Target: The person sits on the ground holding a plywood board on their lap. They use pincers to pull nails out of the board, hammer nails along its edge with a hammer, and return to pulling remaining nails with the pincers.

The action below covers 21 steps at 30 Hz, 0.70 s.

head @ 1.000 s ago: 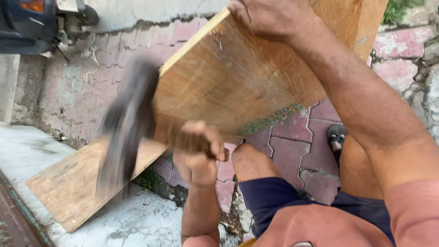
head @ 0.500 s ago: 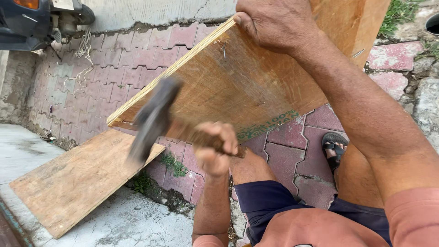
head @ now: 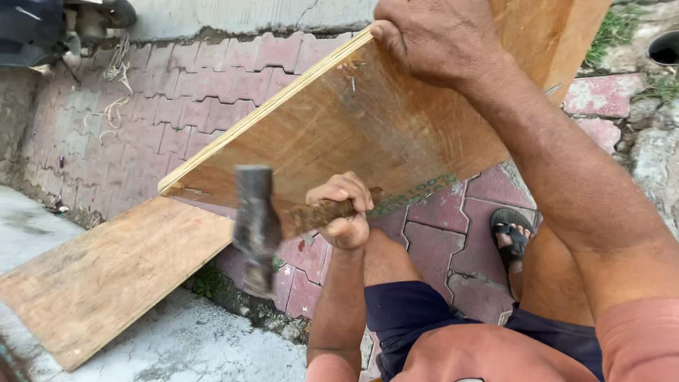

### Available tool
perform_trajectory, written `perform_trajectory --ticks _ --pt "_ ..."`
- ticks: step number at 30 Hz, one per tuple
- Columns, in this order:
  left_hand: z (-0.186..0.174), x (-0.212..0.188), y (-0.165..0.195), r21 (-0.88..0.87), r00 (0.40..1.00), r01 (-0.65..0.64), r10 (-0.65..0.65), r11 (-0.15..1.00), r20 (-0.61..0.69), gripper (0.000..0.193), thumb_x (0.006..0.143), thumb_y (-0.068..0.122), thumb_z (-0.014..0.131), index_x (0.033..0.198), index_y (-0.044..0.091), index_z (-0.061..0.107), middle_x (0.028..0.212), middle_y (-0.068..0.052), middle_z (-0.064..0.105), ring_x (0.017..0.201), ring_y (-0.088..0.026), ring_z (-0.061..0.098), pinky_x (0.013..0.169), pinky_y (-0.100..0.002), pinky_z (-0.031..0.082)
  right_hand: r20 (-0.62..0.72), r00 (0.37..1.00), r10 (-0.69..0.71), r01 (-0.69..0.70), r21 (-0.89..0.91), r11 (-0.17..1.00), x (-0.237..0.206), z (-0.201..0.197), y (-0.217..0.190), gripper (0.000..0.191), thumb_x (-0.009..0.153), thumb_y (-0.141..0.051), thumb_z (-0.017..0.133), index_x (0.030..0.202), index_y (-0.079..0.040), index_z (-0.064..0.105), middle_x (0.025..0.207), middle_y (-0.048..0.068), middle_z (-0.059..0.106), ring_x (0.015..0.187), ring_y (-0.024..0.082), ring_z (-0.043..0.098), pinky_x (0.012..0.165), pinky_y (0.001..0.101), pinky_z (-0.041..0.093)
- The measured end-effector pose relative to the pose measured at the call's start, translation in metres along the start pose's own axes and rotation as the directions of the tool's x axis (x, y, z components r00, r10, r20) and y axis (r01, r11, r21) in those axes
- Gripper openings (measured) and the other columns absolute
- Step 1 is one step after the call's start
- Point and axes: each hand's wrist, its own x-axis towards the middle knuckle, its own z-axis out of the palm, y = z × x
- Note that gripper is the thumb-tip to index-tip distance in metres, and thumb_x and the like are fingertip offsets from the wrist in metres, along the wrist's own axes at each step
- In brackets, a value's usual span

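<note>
left grip (head: 344,212) closed around blurred hammer (head: 258,226) below tilted plywood board (head: 332,134), right grip (head: 435,39) clamped on board's upper edge, above second board (head: 106,276) on paving.

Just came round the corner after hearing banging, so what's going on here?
A person is working on a plywood board. Their right hand grips its top edge and holds it tilted up, where a few nails poke out. Their left hand holds a hammer by its handle, head blurred below the board's lower edge. A second board lies flat on the ground.
</note>
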Motion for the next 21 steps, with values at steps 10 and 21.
perform_trajectory --ticks 10,21 --pt "0.002 0.102 0.101 0.907 0.799 0.146 -0.587 0.395 0.128 0.058 0.106 0.052 0.052 0.134 0.002 0.06 0.083 -0.01 0.064 0.069 -0.021 0.065 0.061 -0.035 0.052 -0.003 0.999 -0.039 0.039 0.052 0.998 0.002 -0.012 0.013 0.018 0.11 -0.029 0.067 0.107 -0.012 0.073 0.092 0.007 0.068 0.091 0.028 0.067 0.074 0.043 0.052" --pt "0.105 0.242 0.149 0.756 0.475 -0.602 -0.877 -0.258 0.079 0.037 0.107 0.045 0.05 0.124 0.014 0.061 0.087 -0.02 0.072 0.083 -0.044 0.069 0.071 -0.057 0.051 0.01 1.0 -0.002 0.001 0.107 0.994 -0.014 0.014 0.029 0.012 0.103 -0.016 0.067 0.113 -0.015 0.073 0.093 0.01 0.07 0.088 0.031 0.069 0.072 0.0449 0.054"
